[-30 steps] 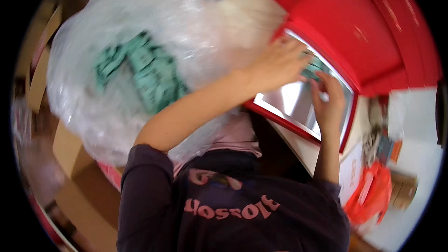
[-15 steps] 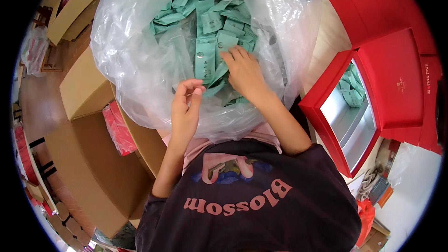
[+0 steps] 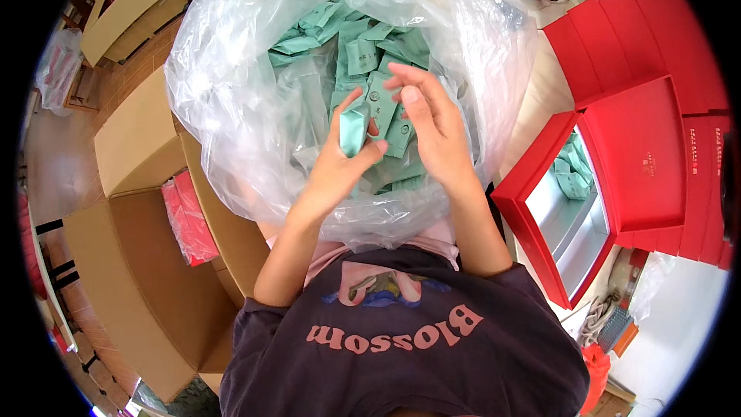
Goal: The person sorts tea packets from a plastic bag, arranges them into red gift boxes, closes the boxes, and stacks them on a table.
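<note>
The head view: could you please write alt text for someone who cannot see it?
A person's left hand holds a small, shiny green packet over an open, clear plastic bag of similar packets, with the right hand open beside it. An open red box with a silvery interior and green packets inside is at right, an open brown cardboard carton at left.

Pale tabletop [image 3: 549, 94], open red box [image 3: 534, 233] atop

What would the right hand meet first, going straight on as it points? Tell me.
The right hand would probably meet the green packets in the bag first, though the depth between them is unclear.
</note>
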The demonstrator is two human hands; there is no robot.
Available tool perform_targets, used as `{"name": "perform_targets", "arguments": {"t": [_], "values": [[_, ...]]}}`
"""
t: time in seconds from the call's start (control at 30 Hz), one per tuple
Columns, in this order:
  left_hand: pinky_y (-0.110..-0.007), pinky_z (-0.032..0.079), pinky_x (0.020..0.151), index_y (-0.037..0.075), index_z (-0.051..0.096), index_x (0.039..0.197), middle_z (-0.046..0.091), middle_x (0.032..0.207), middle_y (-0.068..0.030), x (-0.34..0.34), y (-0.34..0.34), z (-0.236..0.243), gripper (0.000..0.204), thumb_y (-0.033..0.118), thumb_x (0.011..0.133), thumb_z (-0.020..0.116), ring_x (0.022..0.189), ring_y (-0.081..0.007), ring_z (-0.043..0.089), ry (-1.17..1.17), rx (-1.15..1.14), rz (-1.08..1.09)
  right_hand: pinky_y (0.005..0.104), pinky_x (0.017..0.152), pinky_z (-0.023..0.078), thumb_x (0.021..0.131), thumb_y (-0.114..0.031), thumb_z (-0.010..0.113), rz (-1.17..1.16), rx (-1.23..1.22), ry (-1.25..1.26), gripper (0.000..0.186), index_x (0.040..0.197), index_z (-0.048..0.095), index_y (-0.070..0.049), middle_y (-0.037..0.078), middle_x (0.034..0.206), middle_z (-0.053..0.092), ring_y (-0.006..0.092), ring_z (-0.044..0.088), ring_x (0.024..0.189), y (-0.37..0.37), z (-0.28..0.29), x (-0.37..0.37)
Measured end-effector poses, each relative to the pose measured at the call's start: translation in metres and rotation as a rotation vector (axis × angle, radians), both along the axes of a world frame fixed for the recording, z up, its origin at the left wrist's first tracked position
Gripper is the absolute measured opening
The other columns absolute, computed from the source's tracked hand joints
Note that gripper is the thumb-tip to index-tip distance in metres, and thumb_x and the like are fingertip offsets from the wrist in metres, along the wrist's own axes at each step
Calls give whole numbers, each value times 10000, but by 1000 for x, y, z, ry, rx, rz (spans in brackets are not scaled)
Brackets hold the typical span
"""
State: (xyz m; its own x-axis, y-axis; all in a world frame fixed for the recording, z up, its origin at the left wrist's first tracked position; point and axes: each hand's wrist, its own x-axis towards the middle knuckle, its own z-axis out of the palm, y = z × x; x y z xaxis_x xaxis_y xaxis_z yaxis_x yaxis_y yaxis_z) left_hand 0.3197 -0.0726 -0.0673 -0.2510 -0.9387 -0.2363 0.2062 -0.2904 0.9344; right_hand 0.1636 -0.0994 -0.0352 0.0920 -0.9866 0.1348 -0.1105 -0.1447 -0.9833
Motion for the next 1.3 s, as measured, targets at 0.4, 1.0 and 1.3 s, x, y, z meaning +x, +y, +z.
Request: {"name": "perform_targets", "arguments": {"t": [0.4, 1.0, 1.3], "values": [[-294, 460, 761, 88, 269, 1428, 547, 1068, -74, 38, -1, -4, 660, 169, 869, 610, 860, -140, 544, 132, 51, 349, 387, 954, 423, 780, -151, 647, 417, -167, 605, 461, 1218, 549, -45, 165, 1144, 589, 315, 550, 1080, 1, -48, -13], [-353, 483, 856, 62, 344, 1383, 572, 1159, -107, 26, 0, -15, 578, 264, 904, 597, 968, -194, 573, 165, 136, 375, 367, 689, 472, 904, -155, 559, 26, 78, 337, 223, 1073, 547, -8, 174, 842, 614, 315, 604, 762, 11, -80, -21], [-388, 320, 1043, 82, 119, 1451, 442, 1297, -137, -19, 1, -15, 764, 326, 913, 604, 1238, -233, 415, 74, -31, 243, 350, 637, 463, 957, -182, 484, -88, -115, 257, 223, 1045, 616, -25, 171, 872, 604, 305, 595, 733, 21, -34, 19]]}}
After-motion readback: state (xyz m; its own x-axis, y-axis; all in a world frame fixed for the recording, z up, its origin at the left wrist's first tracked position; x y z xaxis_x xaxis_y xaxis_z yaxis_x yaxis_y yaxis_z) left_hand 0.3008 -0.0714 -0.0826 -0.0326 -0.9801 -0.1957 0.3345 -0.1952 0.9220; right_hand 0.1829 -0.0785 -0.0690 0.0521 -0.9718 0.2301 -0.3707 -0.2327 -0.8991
